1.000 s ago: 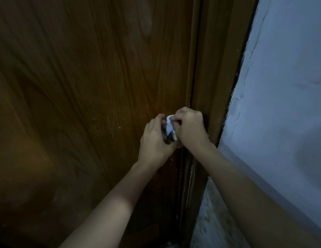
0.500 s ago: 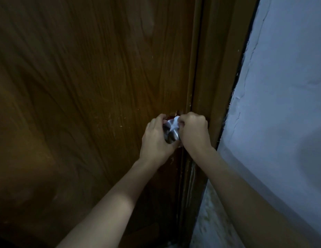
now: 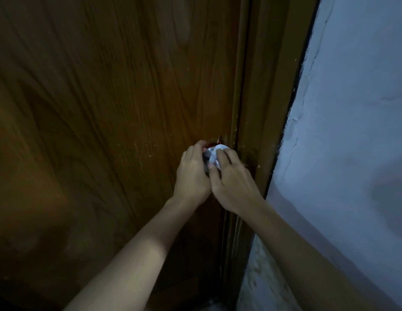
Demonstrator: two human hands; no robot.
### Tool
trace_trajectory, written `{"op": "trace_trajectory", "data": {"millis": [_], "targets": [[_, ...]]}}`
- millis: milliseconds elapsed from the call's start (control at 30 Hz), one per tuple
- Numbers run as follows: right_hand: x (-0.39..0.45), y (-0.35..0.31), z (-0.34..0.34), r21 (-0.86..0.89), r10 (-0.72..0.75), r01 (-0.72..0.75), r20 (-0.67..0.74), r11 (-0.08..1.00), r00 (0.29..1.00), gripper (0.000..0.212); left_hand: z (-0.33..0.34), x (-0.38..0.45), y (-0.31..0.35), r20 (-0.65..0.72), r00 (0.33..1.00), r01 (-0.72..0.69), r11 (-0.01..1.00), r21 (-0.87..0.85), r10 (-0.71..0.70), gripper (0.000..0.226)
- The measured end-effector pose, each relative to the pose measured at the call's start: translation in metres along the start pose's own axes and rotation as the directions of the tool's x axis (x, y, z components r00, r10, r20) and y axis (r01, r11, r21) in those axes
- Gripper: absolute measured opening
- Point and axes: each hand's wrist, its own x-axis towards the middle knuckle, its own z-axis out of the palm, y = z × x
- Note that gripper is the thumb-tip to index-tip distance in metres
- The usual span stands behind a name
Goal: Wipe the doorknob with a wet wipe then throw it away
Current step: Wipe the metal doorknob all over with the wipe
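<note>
Both hands are up at the doorknob, just right of the frame's centre, against the right edge of the dark wooden door. The left hand is wrapped round the knob from the left, fingers curled over its top, gripping the metal. Only a sliver of shiny silver shows between the two hands. The right hand comes in from the lower right, its fingers spread flat and pressing the white wet wipe onto the face of the knob; the thumb pins the wipe's lower edge. The wipe sits bunched on the knob's upper right side, and in this dim light it's hard to say how much of the knob it covers. The thumb sides of the two hands touch just below the knob. Both bare forearms rise from the bottom of the frame. Right of the door runs the brown door frame, and beyond it, filling the right side, a pale cracked wall.
</note>
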Motion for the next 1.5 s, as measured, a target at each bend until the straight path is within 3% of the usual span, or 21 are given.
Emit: {"op": "trace_trajectory", "data": {"millis": [67, 200, 333, 500, 633, 1000, 1300, 1400, 1500], "targets": [[-0.004, 0.003, 0.003, 0.040, 0.015, -0.014, -0.015, 0.999, 1.000, 0.048, 0.000, 0.000, -0.001, 0.002, 1.000, -0.006, 1.000, 0.005, 0.006, 0.061], [-0.007, 0.004, 0.007, 0.242, 0.202, -0.202, 0.026, 0.949, 0.979, 0.050, 0.002, 0.000, -0.001, -0.007, 1.000, -0.014, 1.000, 0.017, 0.014, 0.064], [-0.007, 0.003, 0.012, 0.514, 0.363, -0.345, 0.069, 0.786, 0.929, 0.049, 0.002, 0.001, -0.002, -0.006, 1.000, -0.023, 0.999, 0.022, 0.023, 0.069], [-0.007, 0.003, 0.016, 0.741, 0.429, -0.387, 0.148, 0.549, 0.891, 0.050, 0.004, 0.000, -0.002, -0.017, 1.000, -0.016, 0.999, 0.046, 0.016, 0.076], [-0.003, 0.004, 0.018, 0.789, 0.493, -0.455, 0.226, 0.413, 0.840, 0.060, 0.005, 0.000, -0.002, -0.028, 0.999, -0.018, 0.999, 0.041, 0.019, 0.078], [0.002, 0.007, -0.007, 0.850, 0.448, -0.524, 0.491, -0.058, 0.747, 0.016, 0.009, -0.001, -0.005, -0.055, 0.998, 0.011, 1.000, 0.029, -0.009, 0.081], [0.007, 0.010, 0.001, 0.813, 0.470, -0.562, 0.560, -0.153, 0.682, 0.047, 0.006, -0.002, -0.004, -0.048, 0.999, -0.014, 1.000, 0.015, 0.015, 0.077], [0.005, 0.013, 0.007, 0.773, 0.418, -0.561, 0.633, -0.297, 0.651, 0.055, 0.005, -0.003, -0.003, -0.048, 0.999, -0.020, 1.000, 0.009, 0.020, 0.076], [0.003, 0.016, 0.007, 0.725, 0.345, -0.555, 0.685, -0.409, 0.641, 0.041, 0.000, -0.006, -0.005, -0.025, 0.999, -0.021, 0.997, -0.069, 0.020, 0.078]]}}
